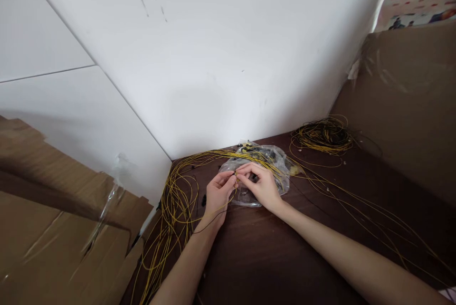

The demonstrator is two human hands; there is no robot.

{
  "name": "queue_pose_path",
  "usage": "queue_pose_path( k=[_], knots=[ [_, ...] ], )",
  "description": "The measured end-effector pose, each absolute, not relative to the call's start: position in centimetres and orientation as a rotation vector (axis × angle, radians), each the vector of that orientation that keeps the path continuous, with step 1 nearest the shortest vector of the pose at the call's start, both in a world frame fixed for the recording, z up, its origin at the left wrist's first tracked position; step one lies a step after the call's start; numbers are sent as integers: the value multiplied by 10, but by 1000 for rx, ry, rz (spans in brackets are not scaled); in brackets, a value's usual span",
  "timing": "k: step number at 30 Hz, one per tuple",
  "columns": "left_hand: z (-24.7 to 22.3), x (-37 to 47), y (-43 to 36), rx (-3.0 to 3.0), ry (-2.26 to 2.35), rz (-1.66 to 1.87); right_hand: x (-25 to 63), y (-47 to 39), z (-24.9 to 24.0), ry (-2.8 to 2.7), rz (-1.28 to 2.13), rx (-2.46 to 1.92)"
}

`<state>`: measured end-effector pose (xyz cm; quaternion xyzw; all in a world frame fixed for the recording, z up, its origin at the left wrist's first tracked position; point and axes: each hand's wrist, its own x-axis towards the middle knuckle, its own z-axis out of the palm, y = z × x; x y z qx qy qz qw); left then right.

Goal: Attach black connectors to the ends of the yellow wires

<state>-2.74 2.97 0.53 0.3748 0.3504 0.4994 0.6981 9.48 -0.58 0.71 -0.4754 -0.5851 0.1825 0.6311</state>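
1. The left hand (218, 194) and right hand (261, 185) meet fingertip to fingertip above a dark brown table (270, 257), both forearms reaching in from the bottom edge of the view.
2. Both hands are closed to a narrow pinch. Between them they grip a thin yellow wire (235, 179), thumb and forefinger on each side, with something small and dark at the point where the fingers meet; it is too small to identify.
3. The wire looks light, thin and limp, so it probably bends and tangles easily and may slip through a loose hold. A fingertip pinch close to the end, as here, seems the sound place to hold it.
4. Directly behind the hands, partly under the right one, lies a crumpled clear plastic bag (276, 162) with small dark and yellow parts inside.
5. To the left of the left hand, a thick bundle of long yellow wires (171, 205) runs from the bag area in an arc and hangs over the table's near-left edge.
6. Farther off, at the back right of the table, sits a loose coil of yellow wire (322, 135). More single strands (374, 222) trail across the table to the right.
7. Brown cardboard (409, 100) stands along the right side, more cardboard (60, 229) lies at lower left, and a white wall (213, 58) fills the background.
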Motion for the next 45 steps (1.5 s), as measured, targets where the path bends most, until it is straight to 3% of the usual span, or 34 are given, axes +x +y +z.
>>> queue_pose_path(
  k=[24,45],
  knots=[
    [4,-31,31,858,815,1105,95,-10,5,-1430,408,-1078],
    [3,-42,33,1168,824,1029,106,-1,3,-1489,671,-1064]
  ],
)
